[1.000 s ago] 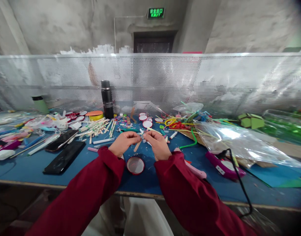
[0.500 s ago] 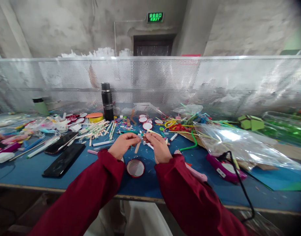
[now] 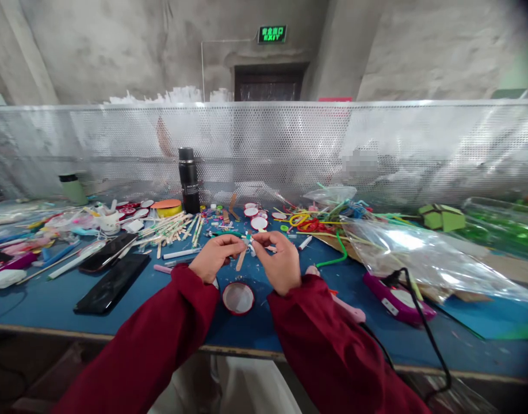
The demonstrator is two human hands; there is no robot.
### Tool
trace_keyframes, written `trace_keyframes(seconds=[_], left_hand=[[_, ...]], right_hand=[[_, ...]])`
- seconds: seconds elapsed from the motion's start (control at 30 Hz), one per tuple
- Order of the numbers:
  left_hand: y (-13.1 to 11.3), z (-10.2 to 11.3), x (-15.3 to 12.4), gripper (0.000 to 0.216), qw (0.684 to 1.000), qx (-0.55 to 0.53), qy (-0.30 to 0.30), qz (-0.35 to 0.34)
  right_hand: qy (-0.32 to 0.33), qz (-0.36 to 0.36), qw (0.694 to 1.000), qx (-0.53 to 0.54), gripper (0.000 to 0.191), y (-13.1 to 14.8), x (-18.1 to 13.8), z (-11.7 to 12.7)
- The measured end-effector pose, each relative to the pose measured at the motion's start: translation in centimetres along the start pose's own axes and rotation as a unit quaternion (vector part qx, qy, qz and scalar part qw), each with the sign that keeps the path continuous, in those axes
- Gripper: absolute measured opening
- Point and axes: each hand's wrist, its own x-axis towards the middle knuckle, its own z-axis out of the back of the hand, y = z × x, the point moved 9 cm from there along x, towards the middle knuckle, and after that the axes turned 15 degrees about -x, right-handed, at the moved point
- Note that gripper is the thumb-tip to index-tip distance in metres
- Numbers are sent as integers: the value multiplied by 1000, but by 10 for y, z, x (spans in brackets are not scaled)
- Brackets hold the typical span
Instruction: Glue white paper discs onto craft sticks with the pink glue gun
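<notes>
My left hand (image 3: 215, 257) and my right hand (image 3: 279, 262) meet over the middle of the blue table (image 3: 52, 299), both pinched on a small craft piece (image 3: 245, 246) made of a wooden stick with white and teal bits at its top. The stick hangs down between my fingers. A round red-rimmed lid (image 3: 238, 297) lies on the table just below my hands, between my red sleeves.
Two black phones (image 3: 113, 282) lie at the left. A black flask (image 3: 188, 181) stands at the back by a pile of wooden sticks (image 3: 173, 224). A purple glue gun (image 3: 397, 293) with a black cord and a clear plastic bag (image 3: 419, 253) lie at the right. A perforated metal screen (image 3: 290, 144) closes the back.
My hands stayed together on the craft piece and shifted slightly; my right fingers curled further over it. The camera tipped a little.
</notes>
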Motion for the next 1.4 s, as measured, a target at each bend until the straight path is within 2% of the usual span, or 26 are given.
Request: trace_keyframes(seconds=[0.23, 1.13, 1.23, 1.3, 1.4], left_hand=[[-1, -3, -1, 25, 1000, -15, 11, -4], [-2, 0, 0, 26, 1000, -29, -1, -7], [-5, 5, 2, 27, 998, -54, -17, -17], [-8, 11, 3, 29, 996, -82, -39, -26], [-8, 20, 5, 33, 990, -120, -67, -27]], right_hand=[[-11, 50, 996, -69, 10, 6, 0, 2], [-27, 65, 994, -81, 9, 11, -2, 4], [-41, 53, 995, -68, 19, 6, -1, 7], [-39, 35, 997, -61, 20, 2, -1, 7], [-1, 11, 998, -56, 16, -5, -1, 1]])
